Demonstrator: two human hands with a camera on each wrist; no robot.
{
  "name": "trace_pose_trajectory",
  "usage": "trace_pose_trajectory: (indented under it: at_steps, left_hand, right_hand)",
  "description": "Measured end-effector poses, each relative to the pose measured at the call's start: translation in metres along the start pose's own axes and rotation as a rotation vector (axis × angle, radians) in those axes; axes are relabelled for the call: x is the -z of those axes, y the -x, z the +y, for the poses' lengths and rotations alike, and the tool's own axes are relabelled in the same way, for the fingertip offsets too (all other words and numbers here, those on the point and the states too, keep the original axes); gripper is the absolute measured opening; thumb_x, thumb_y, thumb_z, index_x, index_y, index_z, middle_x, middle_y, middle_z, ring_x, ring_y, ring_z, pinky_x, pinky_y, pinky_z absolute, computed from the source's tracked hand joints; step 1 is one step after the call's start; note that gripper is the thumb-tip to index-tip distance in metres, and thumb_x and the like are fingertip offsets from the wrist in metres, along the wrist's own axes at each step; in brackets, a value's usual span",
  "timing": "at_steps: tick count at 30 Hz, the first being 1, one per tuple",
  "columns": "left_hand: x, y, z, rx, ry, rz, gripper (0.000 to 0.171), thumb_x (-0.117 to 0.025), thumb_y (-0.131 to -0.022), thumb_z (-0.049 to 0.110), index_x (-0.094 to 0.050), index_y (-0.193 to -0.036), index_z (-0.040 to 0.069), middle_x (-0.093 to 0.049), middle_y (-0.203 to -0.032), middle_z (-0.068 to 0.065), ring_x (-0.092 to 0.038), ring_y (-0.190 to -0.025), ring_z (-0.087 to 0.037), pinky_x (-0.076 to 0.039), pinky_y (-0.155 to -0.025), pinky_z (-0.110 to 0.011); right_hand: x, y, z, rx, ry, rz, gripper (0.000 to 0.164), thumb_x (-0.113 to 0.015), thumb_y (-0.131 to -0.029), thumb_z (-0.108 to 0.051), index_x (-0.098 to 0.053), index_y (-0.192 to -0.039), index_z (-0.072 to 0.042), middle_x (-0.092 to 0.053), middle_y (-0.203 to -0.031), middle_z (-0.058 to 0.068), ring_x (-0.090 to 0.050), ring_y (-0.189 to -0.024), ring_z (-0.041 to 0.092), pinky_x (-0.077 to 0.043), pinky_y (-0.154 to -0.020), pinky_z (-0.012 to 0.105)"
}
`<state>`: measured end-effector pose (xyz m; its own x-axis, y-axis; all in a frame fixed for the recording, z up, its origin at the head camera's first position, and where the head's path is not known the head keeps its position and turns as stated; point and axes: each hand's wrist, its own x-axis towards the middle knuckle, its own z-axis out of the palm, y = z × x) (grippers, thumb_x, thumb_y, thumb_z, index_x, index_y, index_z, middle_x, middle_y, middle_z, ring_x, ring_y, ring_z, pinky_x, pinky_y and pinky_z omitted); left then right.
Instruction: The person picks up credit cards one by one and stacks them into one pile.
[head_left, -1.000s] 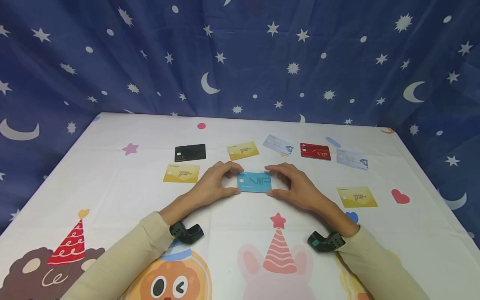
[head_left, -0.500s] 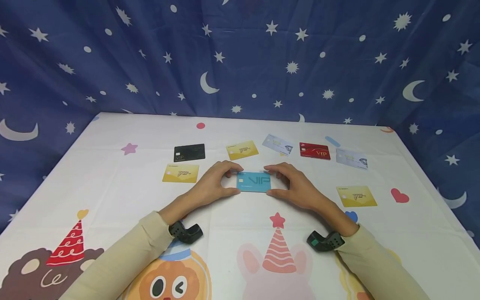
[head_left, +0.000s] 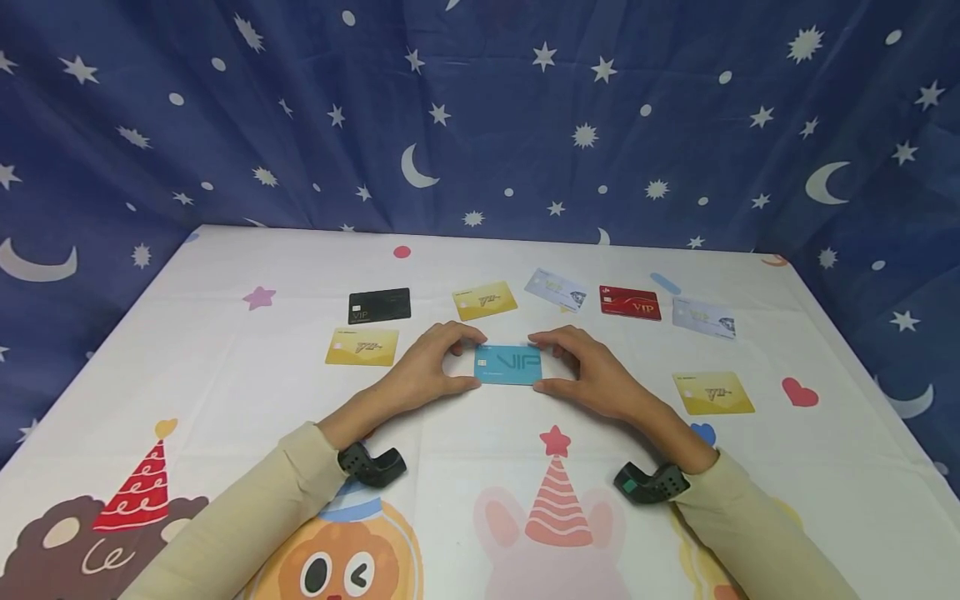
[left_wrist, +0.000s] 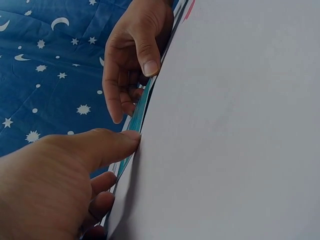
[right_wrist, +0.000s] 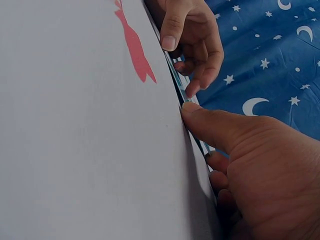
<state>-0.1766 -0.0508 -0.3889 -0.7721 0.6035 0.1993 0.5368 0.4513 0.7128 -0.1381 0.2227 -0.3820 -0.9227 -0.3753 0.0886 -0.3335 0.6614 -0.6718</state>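
Observation:
A light blue VIP card (head_left: 507,365) lies face up in the middle of the table, with its long side towards me. My left hand (head_left: 423,367) pinches its left end, forefinger at the top corner and thumb at the bottom corner. At the right end, my right hand (head_left: 592,371) grips the card the same way. From the left wrist, the blue card (left_wrist: 140,111) shows only as a thin slanted strip between the two hands. Left of the left hand sits a gold card (head_left: 362,347). Another gold card (head_left: 713,393) lies to the right of the right hand.
Behind the hands, a black card (head_left: 379,306), a gold card (head_left: 484,300), a silver card (head_left: 556,289), a red card (head_left: 630,302) and a second silver card (head_left: 704,318) form a loose row. A printed white cloth (head_left: 247,358) covers the table; a starry blue curtain (head_left: 495,108) hangs behind.

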Motion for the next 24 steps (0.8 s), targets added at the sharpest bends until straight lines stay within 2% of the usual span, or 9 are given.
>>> trace_pose_trajectory:
  at_steps: [11,18,24]
  left_hand:
    - [0.0014,0.0006,0.0019,-0.002,0.006,-0.003,0.053,-0.080,-0.077,0.013,-0.058,-0.125,0.011,-0.057,-0.116,-0.002,-0.048,-0.095,-0.017,-0.040,-0.085,-0.035]
    - [0.0012,0.0001,0.0016,0.007,0.007,-0.008,0.054,-0.080,-0.076,0.013,-0.058,-0.125,0.011,-0.056,-0.115,-0.003,-0.047,-0.095,-0.017,-0.040,-0.084,-0.035]
    - [0.0018,0.0004,0.0013,-0.001,0.014,0.000,0.054,-0.081,-0.076,0.013,-0.057,-0.125,0.012,-0.055,-0.113,-0.003,-0.047,-0.093,-0.017,-0.040,-0.083,-0.035]
  right_hand:
    - [0.0005,-0.0004,0.0008,0.022,0.001,0.003,0.061,-0.081,-0.077,-0.023,-0.056,-0.133,-0.020,-0.051,-0.108,-0.002,-0.045,-0.096,0.016,-0.042,-0.083,0.034]
    - [0.0007,-0.0007,0.0015,0.022,-0.005,0.001,0.062,-0.081,-0.078,-0.023,-0.055,-0.133,-0.020,-0.053,-0.117,-0.002,-0.046,-0.098,0.017,-0.043,-0.085,0.036]
    - [0.0019,-0.0016,-0.0008,0.014,-0.013,0.001,0.062,-0.081,-0.077,-0.025,-0.055,-0.134,-0.020,-0.053,-0.114,-0.001,-0.046,-0.097,0.017,-0.043,-0.085,0.036]
